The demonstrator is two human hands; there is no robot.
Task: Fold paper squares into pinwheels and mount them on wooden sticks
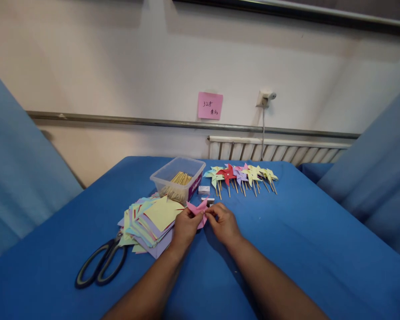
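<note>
A pink paper pinwheel (196, 209) is between my hands, above the blue cloth. My left hand (185, 227) is closed, pinching the folded paper from the left with its thumb near the middle. From the right, my right hand (225, 224) is closed too, its thumb and fingertips pressed together at the pinwheel's centre. Whatever those fingertips hold is too small to make out. Just beyond the pinwheel are a small white box (204, 190) and another small box (207, 201), partly covered by my right hand. Left of my left hand lies a pile of coloured paper squares (160, 215).
A clear plastic tub (160, 178) holds wooden sticks (182, 178). Finished pinwheels on sticks (242, 174) lie in a row at the back right. Scissors (103, 262) rest at the left, blades under the paper. Behind the blue table (286, 249) are a radiator (270, 150) and a wall.
</note>
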